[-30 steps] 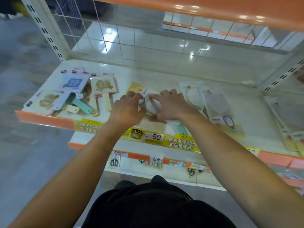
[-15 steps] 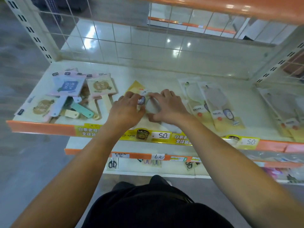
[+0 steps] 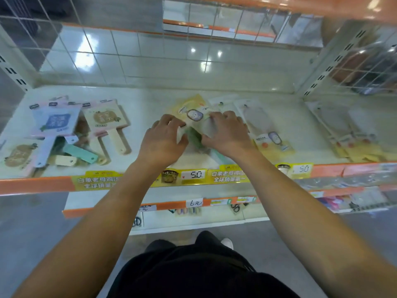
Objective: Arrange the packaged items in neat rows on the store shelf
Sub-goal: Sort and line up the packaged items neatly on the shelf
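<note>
Both my hands are on a small stack of clear-and-yellow packaged items (image 3: 191, 112) in the middle of the white shelf (image 3: 150, 100). My left hand (image 3: 164, 138) grips the stack's left edge with curled fingers and thumb. My right hand (image 3: 226, 132) grips its right edge the same way. A green handle shows between my thumbs. Similar packs (image 3: 268, 134) lie flat just right of my right hand. A loose heap of paddle-shaped packaged items (image 3: 71, 134) in blue, cream and mint covers the shelf's left part.
More clear-and-yellow packs (image 3: 352, 138) lie at the far right, past a perforated upright (image 3: 322, 67). A wire grid backs the shelf. The orange front edge (image 3: 34, 186) carries yellow price tags. A lower shelf (image 3: 193, 211) with small goods sits beneath.
My hands have stayed on the middle stack, shifting it slightly. The camera has moved closer and a little right, bringing more of the right-hand packs into view.
</note>
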Demonstrator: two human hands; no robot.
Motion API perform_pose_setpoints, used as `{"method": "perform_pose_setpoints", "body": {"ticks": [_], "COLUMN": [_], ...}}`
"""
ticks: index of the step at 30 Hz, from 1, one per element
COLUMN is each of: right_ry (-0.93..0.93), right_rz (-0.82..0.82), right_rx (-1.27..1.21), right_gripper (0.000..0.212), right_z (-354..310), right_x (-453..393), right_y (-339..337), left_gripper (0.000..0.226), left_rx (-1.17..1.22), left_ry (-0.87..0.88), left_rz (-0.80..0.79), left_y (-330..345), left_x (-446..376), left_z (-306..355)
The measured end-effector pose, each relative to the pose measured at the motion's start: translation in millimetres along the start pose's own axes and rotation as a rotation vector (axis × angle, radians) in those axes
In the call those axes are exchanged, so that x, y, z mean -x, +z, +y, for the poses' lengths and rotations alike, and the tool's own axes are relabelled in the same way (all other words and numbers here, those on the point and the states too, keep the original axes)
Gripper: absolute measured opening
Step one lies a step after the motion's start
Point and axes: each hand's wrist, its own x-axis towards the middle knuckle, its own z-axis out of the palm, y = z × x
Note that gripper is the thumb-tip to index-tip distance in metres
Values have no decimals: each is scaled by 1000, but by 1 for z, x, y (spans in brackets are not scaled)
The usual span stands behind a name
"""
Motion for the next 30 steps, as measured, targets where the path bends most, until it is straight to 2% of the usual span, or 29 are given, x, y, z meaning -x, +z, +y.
{"method": "perform_pose_setpoints", "body": {"ticks": [7,11,21,30], "right_ry": [86,107,147,194], "right_rz": [74,79,124,165], "right_rx": [-31,-51,-146,-80], "right_gripper": [69,75,64,61], "right_z": [67,123,278,361], "right_x": [1,6,7,5], "right_y": [-15,-29,-83,-104], "left_gripper": [37,35,37,36], "left_rx": [-37,-54,-64,-70], "left_ry": [24,41,26,88], "left_rz": [-59,-95,-177,-193], "left_y": [29,59,143,186], "left_x": [-16,-30,-75,-93], "left_z": [62,119,265,333]}}
